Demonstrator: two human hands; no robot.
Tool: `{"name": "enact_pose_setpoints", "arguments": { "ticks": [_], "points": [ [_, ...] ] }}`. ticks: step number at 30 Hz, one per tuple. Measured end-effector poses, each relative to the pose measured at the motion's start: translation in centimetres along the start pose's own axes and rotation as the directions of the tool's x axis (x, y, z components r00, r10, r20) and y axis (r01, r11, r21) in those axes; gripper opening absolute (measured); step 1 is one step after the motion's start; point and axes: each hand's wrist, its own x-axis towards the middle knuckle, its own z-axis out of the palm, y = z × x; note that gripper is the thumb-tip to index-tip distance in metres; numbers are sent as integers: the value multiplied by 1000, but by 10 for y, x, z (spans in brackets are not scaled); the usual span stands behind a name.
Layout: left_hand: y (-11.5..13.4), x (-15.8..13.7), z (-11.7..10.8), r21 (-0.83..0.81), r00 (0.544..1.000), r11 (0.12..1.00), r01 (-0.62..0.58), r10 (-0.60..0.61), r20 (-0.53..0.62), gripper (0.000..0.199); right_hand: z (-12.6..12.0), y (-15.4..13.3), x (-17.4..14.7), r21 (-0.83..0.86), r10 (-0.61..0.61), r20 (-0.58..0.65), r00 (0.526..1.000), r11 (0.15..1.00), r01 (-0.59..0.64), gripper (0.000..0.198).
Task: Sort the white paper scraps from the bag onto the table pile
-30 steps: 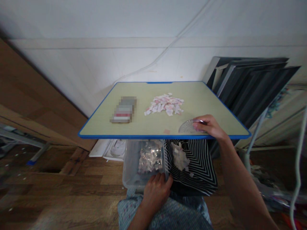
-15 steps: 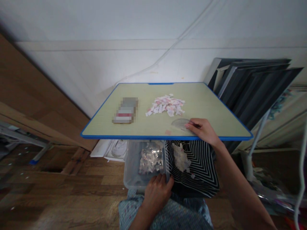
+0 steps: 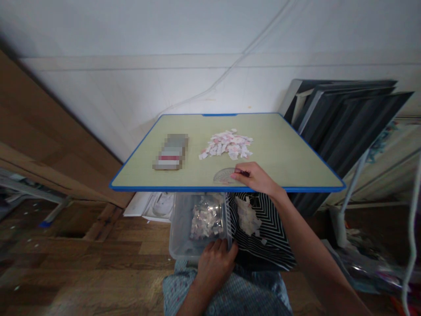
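With the right hand [image 3: 255, 177], I am pinching the protractor [image 3: 225, 175] by its right end; its long axis is running left; scraps [image 3: 227, 145] are lying beyond.

Your one view looks from your head, forward and down, near enough to frame the whole table [image 3: 289, 149], the wall [image 3: 197, 35] behind it and your patterned clothing [image 3: 245, 296] in front of it.

I see a rectangular pale-green, blue-rimmed table [image 3: 286, 151] bearing white-and-pink paper scraps [image 3: 228, 145] centrally, a grey oblong block [image 3: 171, 153] (pixelated to me) near its left edge, and a clear semicircular protractor [image 3: 224, 175] by its near edge.
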Motion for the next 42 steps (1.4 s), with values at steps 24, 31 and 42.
{"name": "enact_pose_setpoints", "arguments": {
  "ticks": [24,31,42],
  "points": [
    [-1,2,1,8,1000,1000,-10,10,-18,34,18,-5,6,-54,234,-173,957,968,-246,32],
    [-1,1,1,-5,1000,1000,-7,7,0,35,32,-13,19,-70,169,-136,976,981,-180,32],
    [0,1,3,-27,1000,1000,1,-1,-5,34,43,-21,28,-18,101,-74,992,995,-103,34]
  ]
}}
